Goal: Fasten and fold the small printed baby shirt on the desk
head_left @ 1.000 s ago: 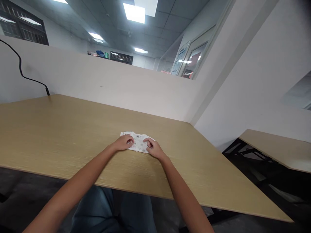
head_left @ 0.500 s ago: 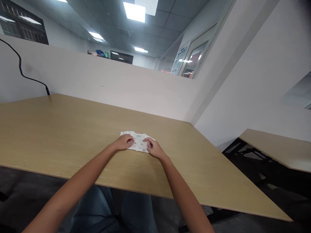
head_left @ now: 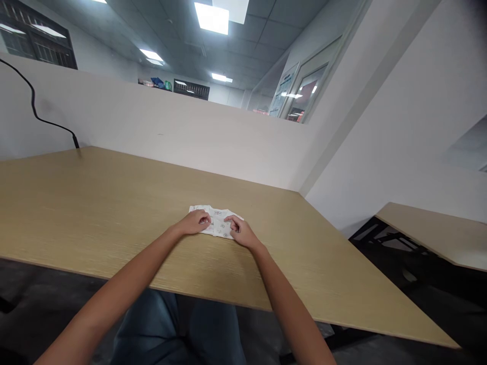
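Note:
A small white baby shirt (head_left: 218,226) with a faint scattered print lies folded on the table in front of me. Dark marks show at the middle of its neckline. On its left part rests my left hand (head_left: 197,222), its fingers curled toward the thumb and closed on the cloth. My right hand (head_left: 241,232) sits at the right part, index finger bent across the top of the fabric and the other fingers curled in. Both hands hide the cloth under them, so the fingertips' exact grip is partly covered.
The shirt lies on a wide wood-coloured table (head_left: 114,203), whose front edge is above my legs (head_left: 182,329). A low white partition (head_left: 198,137) borders the back. At left, a black cable (head_left: 34,106) runs down to the tabletop. Another table (head_left: 429,230) stands at right.
The view has shifted very slightly. Both hands and the baby shirt keep the same places and pose.

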### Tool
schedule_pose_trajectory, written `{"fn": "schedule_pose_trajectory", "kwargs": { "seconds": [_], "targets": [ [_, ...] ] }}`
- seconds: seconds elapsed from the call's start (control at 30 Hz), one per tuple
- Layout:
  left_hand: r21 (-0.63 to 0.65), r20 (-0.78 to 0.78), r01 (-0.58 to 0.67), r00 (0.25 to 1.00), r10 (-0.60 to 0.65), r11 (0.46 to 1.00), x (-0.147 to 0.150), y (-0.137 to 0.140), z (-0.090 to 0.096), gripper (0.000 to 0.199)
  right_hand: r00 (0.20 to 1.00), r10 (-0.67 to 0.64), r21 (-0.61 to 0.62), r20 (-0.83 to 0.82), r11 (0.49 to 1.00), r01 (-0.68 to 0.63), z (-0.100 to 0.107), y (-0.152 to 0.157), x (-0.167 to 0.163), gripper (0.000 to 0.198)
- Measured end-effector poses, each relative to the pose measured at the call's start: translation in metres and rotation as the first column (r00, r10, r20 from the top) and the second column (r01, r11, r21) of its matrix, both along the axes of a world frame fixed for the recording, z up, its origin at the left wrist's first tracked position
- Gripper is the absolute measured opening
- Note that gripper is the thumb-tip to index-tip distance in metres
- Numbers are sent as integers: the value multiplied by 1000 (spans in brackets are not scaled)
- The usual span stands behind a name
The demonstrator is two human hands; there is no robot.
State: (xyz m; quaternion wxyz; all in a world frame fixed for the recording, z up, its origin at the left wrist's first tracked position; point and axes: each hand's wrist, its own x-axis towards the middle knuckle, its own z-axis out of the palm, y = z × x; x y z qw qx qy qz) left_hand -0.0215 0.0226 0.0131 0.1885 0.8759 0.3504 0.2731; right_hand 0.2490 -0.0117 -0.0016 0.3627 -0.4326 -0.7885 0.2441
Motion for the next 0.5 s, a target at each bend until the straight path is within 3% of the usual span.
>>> {"fn": "schedule_pose_trajectory", "kwargs": {
  "seconds": [0.5],
  "targets": [
    [0, -10, -8, 1000, 8, 1000, 0, 1, -1, 22, 1000, 0, -16, 18, 1000, 0, 2, -2, 0, 51]
  ]
}}
